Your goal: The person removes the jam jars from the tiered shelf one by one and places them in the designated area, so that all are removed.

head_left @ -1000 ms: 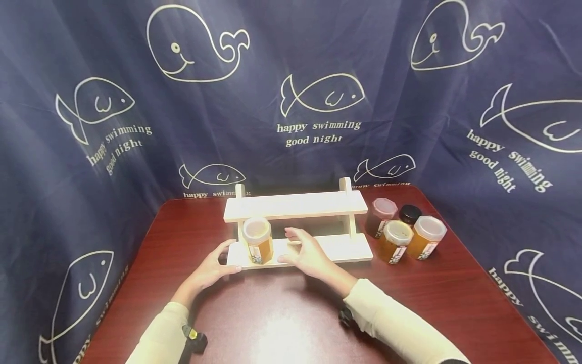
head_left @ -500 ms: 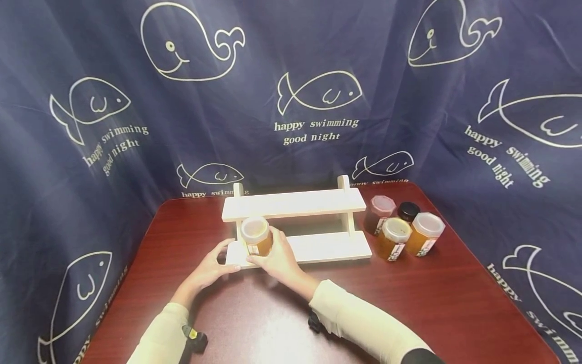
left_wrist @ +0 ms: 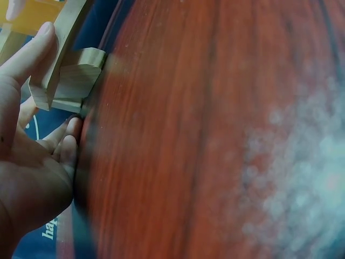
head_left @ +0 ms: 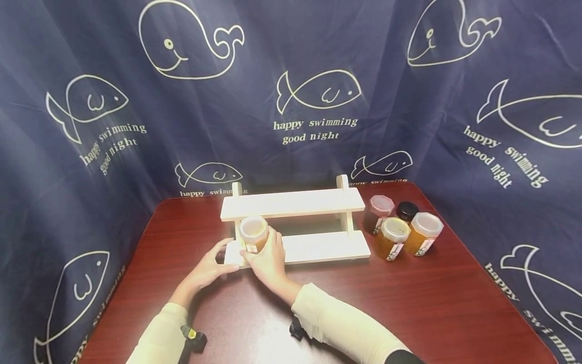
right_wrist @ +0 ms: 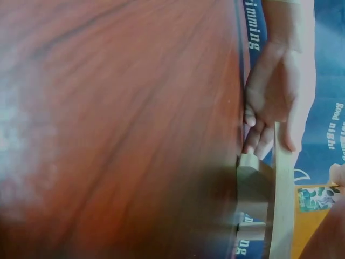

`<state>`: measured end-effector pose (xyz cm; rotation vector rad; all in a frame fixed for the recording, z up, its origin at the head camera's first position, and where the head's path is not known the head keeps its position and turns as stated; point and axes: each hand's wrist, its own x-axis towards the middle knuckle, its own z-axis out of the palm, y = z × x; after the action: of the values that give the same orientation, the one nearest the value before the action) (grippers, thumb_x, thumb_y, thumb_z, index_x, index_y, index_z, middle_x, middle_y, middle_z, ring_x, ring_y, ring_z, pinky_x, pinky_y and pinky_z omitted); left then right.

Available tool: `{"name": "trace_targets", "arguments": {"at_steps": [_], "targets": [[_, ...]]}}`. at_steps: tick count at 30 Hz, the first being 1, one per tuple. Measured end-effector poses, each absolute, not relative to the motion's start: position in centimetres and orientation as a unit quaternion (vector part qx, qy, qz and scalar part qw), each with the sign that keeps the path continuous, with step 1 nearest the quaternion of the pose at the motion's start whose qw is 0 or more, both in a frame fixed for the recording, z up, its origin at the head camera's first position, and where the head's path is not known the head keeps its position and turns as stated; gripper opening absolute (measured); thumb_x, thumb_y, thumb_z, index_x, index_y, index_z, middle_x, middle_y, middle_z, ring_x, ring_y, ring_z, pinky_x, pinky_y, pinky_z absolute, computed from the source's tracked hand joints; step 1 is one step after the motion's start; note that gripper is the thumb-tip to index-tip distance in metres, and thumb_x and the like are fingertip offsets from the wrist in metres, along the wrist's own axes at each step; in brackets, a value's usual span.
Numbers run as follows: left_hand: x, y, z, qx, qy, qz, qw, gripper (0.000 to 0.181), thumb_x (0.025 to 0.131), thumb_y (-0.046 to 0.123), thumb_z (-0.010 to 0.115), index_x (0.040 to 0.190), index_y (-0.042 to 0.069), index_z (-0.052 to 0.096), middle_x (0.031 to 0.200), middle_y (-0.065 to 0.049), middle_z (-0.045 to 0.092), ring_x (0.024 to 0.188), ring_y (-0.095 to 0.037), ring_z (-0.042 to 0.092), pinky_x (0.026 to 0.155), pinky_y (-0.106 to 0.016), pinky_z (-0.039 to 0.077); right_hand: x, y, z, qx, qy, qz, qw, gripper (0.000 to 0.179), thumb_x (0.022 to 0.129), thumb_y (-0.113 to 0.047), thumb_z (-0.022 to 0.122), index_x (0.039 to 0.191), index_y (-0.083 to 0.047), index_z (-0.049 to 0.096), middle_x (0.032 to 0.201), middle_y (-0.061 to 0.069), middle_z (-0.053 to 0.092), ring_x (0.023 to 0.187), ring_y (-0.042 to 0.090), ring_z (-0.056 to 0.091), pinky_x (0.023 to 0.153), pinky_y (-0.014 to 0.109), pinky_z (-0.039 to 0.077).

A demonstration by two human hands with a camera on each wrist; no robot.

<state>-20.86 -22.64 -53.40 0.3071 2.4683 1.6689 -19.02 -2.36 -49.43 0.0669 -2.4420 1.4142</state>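
A white two-tier wooden rack (head_left: 293, 203) stands on the table. At the left end of its lower shelf (head_left: 325, 246) is a faceted jar of amber contents with a pale lid (head_left: 253, 229). My right hand (head_left: 269, 260) grips this jar from the right, thumb across its front. Its printed label (right_wrist: 318, 198) shows in the right wrist view, where most of that hand is out of frame. My left hand (head_left: 208, 267) holds the left end of the lower shelf. In the left wrist view, that hand's thumb lies along the board and lower fingers (left_wrist: 68, 151) are beneath shelf level.
Right of the rack several jars stand close together: a dark red one (head_left: 379, 215), one with a black lid (head_left: 407, 210), and amber ones (head_left: 392, 240) (head_left: 425, 235). A dark blue curtain (head_left: 318, 50) hangs behind the reddish-brown table (head_left: 254, 323).
My right hand has moved left from beside the jar and closed round it. The jar stays at the shelf's left end. My left hand keeps its place on the rack.
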Motion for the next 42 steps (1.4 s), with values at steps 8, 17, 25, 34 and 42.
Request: {"name": "trace_targets", "arguments": {"at_steps": [8, 17, 25, 34, 42], "targets": [[-20.7, -22.6, -53.2, 0.097, 0.827, 0.549, 0.076, 0.088, 0.078, 0.017, 0.087, 0.152, 0.011, 0.04, 0.137, -0.025, 0.053, 0.112, -0.037, 0.055, 0.063, -0.04, 0.057, -19.5, -1.4, -48.9, 0.044, -0.847, 0.513, 0.134, 0.082, 0.065, -0.024, 0.092, 0.134, -0.006, 0.051, 0.119, 0.008, 0.056, 0.112, 0.025, 0.056, 0.097, 0.043, 0.047], [-20.5, -22.5, -53.4, 0.096, 0.818, 0.56, 0.084, 0.085, 0.079, 0.014, 0.086, 0.151, 0.012, 0.04, 0.135, -0.025, 0.053, 0.082, -0.028, 0.061, 0.055, -0.04, 0.054, -19.5, 1.9, -47.8, 0.092, -0.846, 0.512, 0.112, 0.078, 0.067, -0.023, 0.091, 0.132, -0.007, 0.053, 0.119, 0.007, 0.062, 0.11, 0.025, 0.061, 0.096, 0.042, 0.049], [-20.5, -22.4, -53.4, 0.1, 0.816, 0.563, 0.086, 0.086, 0.079, 0.012, 0.085, 0.151, 0.012, 0.038, 0.135, -0.028, 0.052, 0.066, -0.026, 0.06, 0.052, -0.039, 0.053, -19.2, 7.1, -46.2, 0.121, -0.829, 0.535, 0.104, 0.072, 0.064, -0.015, 0.092, 0.126, -0.008, 0.057, 0.112, 0.004, 0.066, 0.103, 0.021, 0.063, 0.091, 0.041, 0.051], [-20.7, -22.8, -53.3, 0.095, 0.826, 0.55, 0.083, 0.087, 0.078, 0.015, 0.087, 0.151, 0.013, 0.04, 0.138, -0.025, 0.051, 0.096, -0.033, 0.059, 0.056, -0.04, 0.054, -18.4, 13.8, -44.3, 0.175, -0.819, 0.536, 0.106, 0.084, 0.064, -0.008, 0.092, 0.139, -0.009, 0.053, 0.116, 0.007, 0.067, 0.105, 0.022, 0.063, 0.089, 0.041, 0.054], [-20.8, -22.7, -53.2, 0.088, 0.823, 0.556, 0.078, 0.088, 0.078, 0.012, 0.086, 0.152, 0.012, 0.039, 0.139, -0.025, 0.051, 0.108, -0.036, 0.055, 0.057, -0.041, 0.054, -17.2, 21.3, -41.9, 0.174, -0.837, 0.511, 0.095, 0.092, 0.066, -0.01, 0.094, 0.144, -0.008, 0.044, 0.123, 0.01, 0.064, 0.11, 0.02, 0.06, 0.096, 0.032, 0.048]]}}
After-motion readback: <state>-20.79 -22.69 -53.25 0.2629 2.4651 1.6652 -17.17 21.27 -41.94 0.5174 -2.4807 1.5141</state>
